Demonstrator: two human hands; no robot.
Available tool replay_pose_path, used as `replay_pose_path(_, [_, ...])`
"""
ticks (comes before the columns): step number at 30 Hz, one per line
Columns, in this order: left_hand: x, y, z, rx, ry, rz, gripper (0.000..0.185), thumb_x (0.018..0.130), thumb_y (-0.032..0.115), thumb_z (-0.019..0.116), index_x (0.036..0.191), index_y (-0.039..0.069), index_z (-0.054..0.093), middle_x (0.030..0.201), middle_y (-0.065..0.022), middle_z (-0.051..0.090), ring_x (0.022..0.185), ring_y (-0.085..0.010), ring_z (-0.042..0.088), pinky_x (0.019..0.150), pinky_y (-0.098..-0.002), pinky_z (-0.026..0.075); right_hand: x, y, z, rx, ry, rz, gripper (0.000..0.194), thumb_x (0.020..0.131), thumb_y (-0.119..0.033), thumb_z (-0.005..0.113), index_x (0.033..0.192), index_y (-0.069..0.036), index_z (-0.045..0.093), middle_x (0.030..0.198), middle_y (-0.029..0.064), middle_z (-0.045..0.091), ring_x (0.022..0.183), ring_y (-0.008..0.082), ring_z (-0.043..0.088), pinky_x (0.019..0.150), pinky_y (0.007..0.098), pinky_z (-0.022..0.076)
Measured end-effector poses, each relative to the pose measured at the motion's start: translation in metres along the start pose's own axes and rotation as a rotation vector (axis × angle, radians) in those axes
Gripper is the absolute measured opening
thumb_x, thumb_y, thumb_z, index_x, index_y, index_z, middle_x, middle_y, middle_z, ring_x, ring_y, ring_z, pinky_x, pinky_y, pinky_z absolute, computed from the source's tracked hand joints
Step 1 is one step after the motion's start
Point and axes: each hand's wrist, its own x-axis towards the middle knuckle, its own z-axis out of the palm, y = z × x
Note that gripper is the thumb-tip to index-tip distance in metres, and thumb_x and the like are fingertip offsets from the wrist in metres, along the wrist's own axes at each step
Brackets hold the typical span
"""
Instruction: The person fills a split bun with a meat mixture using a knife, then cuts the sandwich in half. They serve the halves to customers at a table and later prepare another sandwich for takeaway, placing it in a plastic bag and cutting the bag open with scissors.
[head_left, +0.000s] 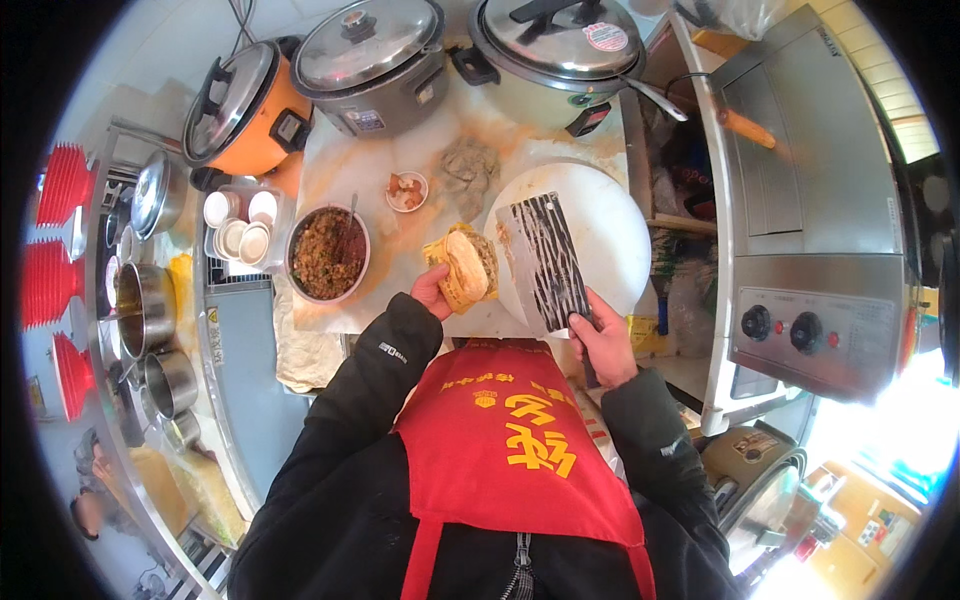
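Observation:
My left hand (433, 291) grips a filled flatbread bun (466, 266) partly wrapped in yellow printed paper (455, 301). Chopped filling shows along the bun's right side. In my right hand (606, 341) is the handle of a broad cleaver (544, 259), its blade pointing away from me and marked with dark wavy stripes. Bits of chopped food cling near the blade's left edge. Beneath the cleaver lies a round white cutting board (616, 247). To the left of the bun stands a metal bowl (298, 294) of chopped filling (326, 251) with a spoon in it.
A small dish (409, 192) of food pieces and a crumpled cloth (469, 172) lie beyond the bun. An orange cooker (251, 112), a grey cooker (397, 101) and a pale cooker (540, 90) line the back. Lidded cups (244, 232) sit left; a steel appliance (814, 300) stands right.

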Motion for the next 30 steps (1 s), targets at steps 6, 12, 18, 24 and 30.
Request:
replay_pose_path(6, [0.030, 0.002, 0.041, -0.094, -0.086, -0.097, 0.066, 0.093, 0.019, 0.070, 0.151, 0.006, 0.042, 0.147, -0.0149, 0.056, 0.135, -0.0332, 0.055, 0.118, -0.0521, 0.040, -0.038, -0.037, 0.023, -0.926, 0.300, -0.670, 0.044, 0.097, -0.002, 0.062, 0.140, -0.006, 0.059, 0.095, 0.0131, 0.064, 0.082, 0.0261, 0.065, 0.072, 0.0387, 0.0539])
replay_pose_path(12, [0.045, -0.006, 0.079, 0.013, -0.203, -0.115, 0.065, 0.094, 0.018, 0.070, 0.151, 0.006, 0.042, 0.146, -0.0153, 0.056, 0.134, -0.0321, 0.055, 0.117, -0.0510, 0.041, -0.066, -0.042, 0.049, -1.255, 0.418, -0.710, 0.049, 0.092, -0.003, 0.064, 0.139, -0.015, 0.061, 0.090, 0.0141, 0.056, 0.075, 0.0334, 0.062, 0.066, 0.0422, 0.0544])
replay_pose_path(18, [0.049, -0.017, 0.080, 0.054, -0.200, -0.120, 0.066, 0.093, 0.018, 0.068, 0.152, 0.005, 0.041, 0.147, -0.0157, 0.055, 0.136, -0.0334, 0.053, 0.118, -0.0516, 0.040, -0.074, -0.046, 0.036, -0.876, 0.491, -0.797, 0.046, 0.090, 0.006, 0.064, 0.133, -0.008, 0.064, 0.108, 0.0200, 0.064, 0.094, 0.0372, 0.067, 0.080, 0.0401, 0.0554])
replay_pose_path(24, [0.035, -0.010, 0.051, -0.116, -0.333, -0.123, 0.071, 0.092, 0.023, 0.068, 0.153, 0.003, 0.038, 0.150, -0.0169, 0.052, 0.137, -0.0355, 0.051, 0.119, -0.0536, 0.037, -0.013, 0.018, -0.042, -0.146, 0.402, -0.295, 0.040, 0.099, -0.008, 0.061, 0.138, 0.000, 0.059, 0.089, 0.0062, 0.066, 0.074, 0.0149, 0.060, 0.064, 0.0300, 0.0508])
replay_pose_path(30, [-0.026, 0.019, 0.015, -0.037, -0.145, -0.026, 0.075, 0.088, 0.023, 0.073, 0.152, 0.005, 0.039, 0.148, -0.0155, 0.053, 0.137, -0.0346, 0.051, 0.117, -0.0537, 0.041, 0.044, 0.149, -0.107, -0.028, 0.494, -0.011, 0.042, 0.103, -0.013, 0.058, 0.144, -0.006, 0.054, 0.076, 0.0018, 0.060, 0.054, 0.0086, 0.049, 0.045, 0.0257, 0.0395])
